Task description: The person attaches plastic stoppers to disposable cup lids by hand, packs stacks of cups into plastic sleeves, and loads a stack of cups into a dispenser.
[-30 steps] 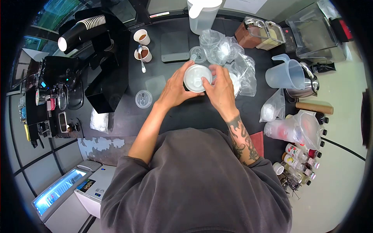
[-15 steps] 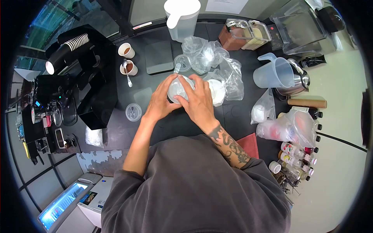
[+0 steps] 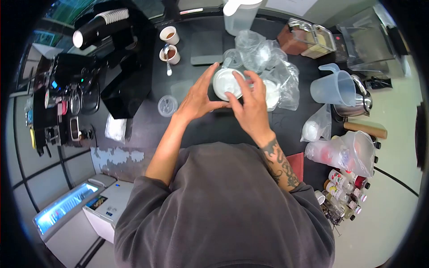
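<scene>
My right hand (image 3: 250, 100) holds a round white lidded cup (image 3: 227, 85) from its right side, thumb and fingertips on the rim. My left hand (image 3: 199, 98) is just left of the cup, its fingers stretched out and thumb reaching under it; a gap shows between palm and cup. Behind the cup lies a clear lid (image 3: 232, 58). To its right, partly hidden by my right hand, is a white round stack (image 3: 271, 94) in clear plastic bags (image 3: 263, 53). Another clear lid (image 3: 167, 106) lies left of my left hand.
Two paper cups (image 3: 170, 35) with brown powder, one with a spoon, stand behind left, near a flat dark scale (image 3: 207, 48). Around are a white pitcher (image 3: 241, 20), powder containers (image 3: 306, 38), a measuring jug (image 3: 333, 87), bottles (image 3: 342, 187) and a black machine (image 3: 123, 85).
The view has shifted, so the counter appears further left-to-right displaced. My left hand has opened away from the cup, whose top now shows more fully; my right hand stays on it.
</scene>
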The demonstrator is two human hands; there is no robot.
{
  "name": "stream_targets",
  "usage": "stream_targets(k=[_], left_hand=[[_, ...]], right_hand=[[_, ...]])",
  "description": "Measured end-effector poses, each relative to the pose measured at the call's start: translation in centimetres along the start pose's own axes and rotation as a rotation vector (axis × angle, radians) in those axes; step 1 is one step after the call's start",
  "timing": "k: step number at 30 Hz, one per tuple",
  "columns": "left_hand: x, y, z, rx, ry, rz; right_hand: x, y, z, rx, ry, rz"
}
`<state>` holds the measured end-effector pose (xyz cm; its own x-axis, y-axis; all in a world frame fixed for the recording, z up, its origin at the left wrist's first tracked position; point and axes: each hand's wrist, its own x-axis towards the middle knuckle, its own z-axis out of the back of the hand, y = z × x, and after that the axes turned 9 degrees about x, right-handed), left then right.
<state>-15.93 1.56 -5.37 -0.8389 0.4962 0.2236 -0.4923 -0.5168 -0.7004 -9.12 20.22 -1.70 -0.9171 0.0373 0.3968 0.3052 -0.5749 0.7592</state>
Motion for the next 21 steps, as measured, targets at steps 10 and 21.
stream_targets(k=[10, 21], left_hand=[[-10.3, 4.4, -1.0, 0.233, 0.054, 0.149], [-13.6, 8.4, 0.9, 0.762, -0.31, 0.403]], right_hand=[[-6.3, -0.4, -1.1, 0.368, 0.425, -0.186], [-8.3, 0.0, -6.5, 0.241, 0.858, -0.299]])
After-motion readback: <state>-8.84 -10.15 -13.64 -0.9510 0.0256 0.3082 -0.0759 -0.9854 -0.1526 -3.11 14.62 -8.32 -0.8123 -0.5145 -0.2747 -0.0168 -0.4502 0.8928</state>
